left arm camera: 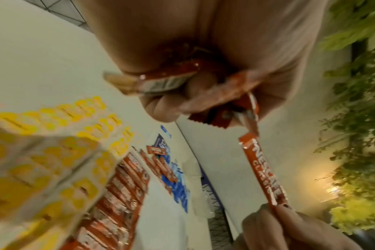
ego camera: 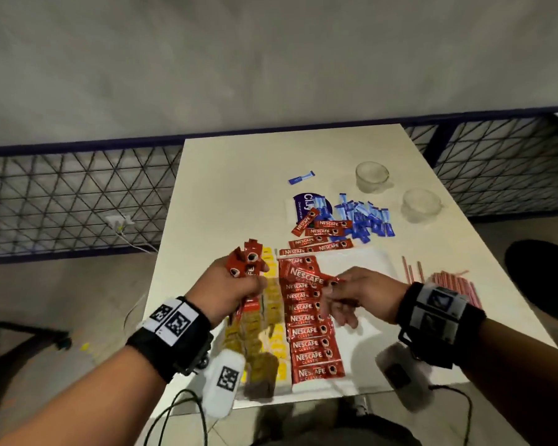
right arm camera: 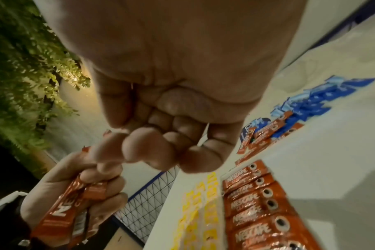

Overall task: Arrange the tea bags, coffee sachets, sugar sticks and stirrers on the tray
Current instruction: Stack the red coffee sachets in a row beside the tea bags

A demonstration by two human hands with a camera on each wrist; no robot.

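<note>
- The left hand (ego camera: 236, 284) gripped a bundle of coffee sachets (ego camera: 247, 257) above the tea bags (ego camera: 271, 317). The fist looked crowded, so a loosened finger could have dropped sachets onto the yellow rows and knocked them askew.
- The right hand (ego camera: 358, 294) pinched one sachet (ego camera: 316, 280) by its end, held over the red column (ego camera: 313, 333) on the tray (ego camera: 361, 262). A pinch that near the tip gave little control; the free end could have swung and landed crooked across its neighbours.
- The column's sachets overlapped like shingles. Pressing the new one in could have pushed the ones under it out of line.
- Loose sachets (ego camera: 322, 233) lay mixed with the sugar sticks (ego camera: 364, 217) beyond the tray; a quick grab there could have taken both kinds.
- The stirrers (ego camera: 455, 284) sat near the table edge beside the right wrist, where a sweep of the forearm might have rolled them off.
</note>
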